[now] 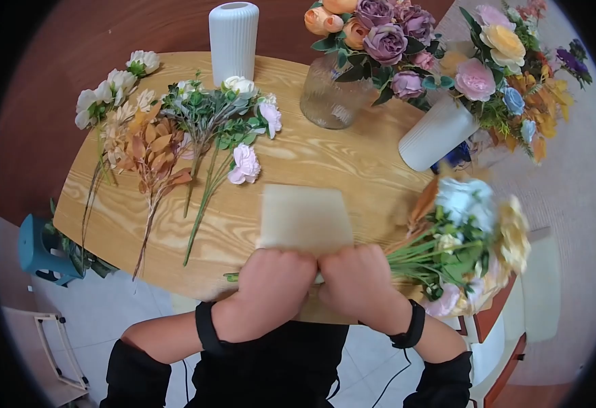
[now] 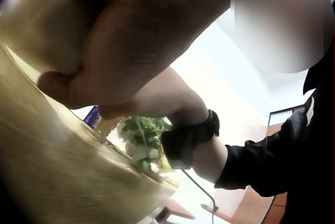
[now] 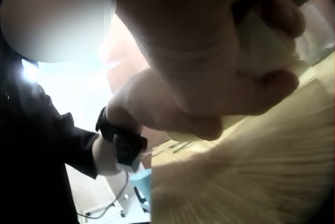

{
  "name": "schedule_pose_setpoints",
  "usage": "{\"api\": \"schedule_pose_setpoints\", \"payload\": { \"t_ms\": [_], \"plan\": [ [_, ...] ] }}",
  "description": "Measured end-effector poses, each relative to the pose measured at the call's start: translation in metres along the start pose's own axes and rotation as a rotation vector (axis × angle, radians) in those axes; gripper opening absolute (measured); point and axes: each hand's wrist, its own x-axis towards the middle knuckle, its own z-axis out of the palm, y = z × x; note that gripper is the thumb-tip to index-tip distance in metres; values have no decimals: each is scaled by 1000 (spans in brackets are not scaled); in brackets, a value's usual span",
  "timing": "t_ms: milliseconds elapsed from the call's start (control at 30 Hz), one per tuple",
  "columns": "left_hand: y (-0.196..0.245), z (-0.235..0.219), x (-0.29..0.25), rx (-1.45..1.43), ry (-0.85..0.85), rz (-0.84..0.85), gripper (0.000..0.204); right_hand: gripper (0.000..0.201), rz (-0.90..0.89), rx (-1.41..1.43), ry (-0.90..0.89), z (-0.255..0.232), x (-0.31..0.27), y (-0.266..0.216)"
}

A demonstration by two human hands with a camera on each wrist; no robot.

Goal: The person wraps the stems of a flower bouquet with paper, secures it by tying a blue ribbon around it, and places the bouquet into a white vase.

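Observation:
Side by side at the table's near edge, my left hand (image 1: 274, 292) and right hand (image 1: 359, 279) have their fingers curled and knuckles almost touching. Both grip a flat tan sheet that looks like paper (image 1: 305, 214), which extends away from me over the tabletop. In the right wrist view, a pale part of the sheet (image 3: 256, 46) shows between thumb and fingers. Just right of my right hand lies a bunch of artificial flowers (image 1: 464, 204), its green stems (image 1: 410, 255) pointing toward that hand. A short green stem end (image 1: 231, 277) pokes out beside my left hand.
Loose artificial flowers (image 1: 246, 164) and orange-leaved sprigs (image 1: 152, 146) lie on the left of the wooden table (image 1: 176, 238). Behind stand a white ribbed vase (image 1: 233, 44), a glass vase (image 1: 332, 95) with flowers and a tilted white vase (image 1: 437, 132) with flowers. A blue stool (image 1: 40, 251) is at left.

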Motion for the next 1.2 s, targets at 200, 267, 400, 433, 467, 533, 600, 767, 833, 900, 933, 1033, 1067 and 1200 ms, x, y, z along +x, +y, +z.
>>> {"api": "schedule_pose_setpoints", "payload": {
  "t_ms": [200, 267, 400, 433, 467, 533, 600, 767, 833, 900, 933, 1033, 1067, 1200],
  "plan": [
    [-19, 11, 9, -9, -146, -86, 7, 3, -159, -9, 406, 49, 12, 11],
    [-22, 12, 9, -65, -162, -121, 8, 3, -139, 8, 402, 53, 13, 9],
    [-22, 18, 7, 5, -121, -100, 10, 4, 21, 69, 87, 42, 13, 3],
    [-21, 20, 7, 47, -94, -99, 12, 4, 22, 70, 88, 37, 14, 3],
    [-21, 22, 4, 48, -96, -97, 12, 5, 33, 77, 15, 32, 15, 1],
    [-22, 25, -2, 86, 55, -78, 5, 6, 48, 88, -59, 25, 16, 2],
    [-25, 25, -4, 84, 58, -89, 4, 5, -1, 95, -5, 23, 15, 2],
    [-32, 11, 1, 90, -43, -117, 19, 5, -1, 128, 145, 38, 18, 1],
    [-36, 11, 4, 38, -108, -110, 13, 6, -22, 124, 245, 42, 18, 2],
    [-34, 5, 6, 14, -144, -123, 11, 10, -125, 72, 392, 42, 18, 5],
    [-32, 3, 6, -7, -186, -134, 10, 10, -125, 70, 393, 42, 17, 5],
    [-26, 9, 4, 65, -129, -125, 13, 8, -16, 124, 173, 40, 15, 6],
    [-25, 11, 1, 66, -125, -128, 13, 9, 13, 117, 76, 35, 15, 6],
    [-28, 20, -6, 114, 112, -49, 15, 12, -2, 146, 28, 21, 13, 10]
  ]
}}
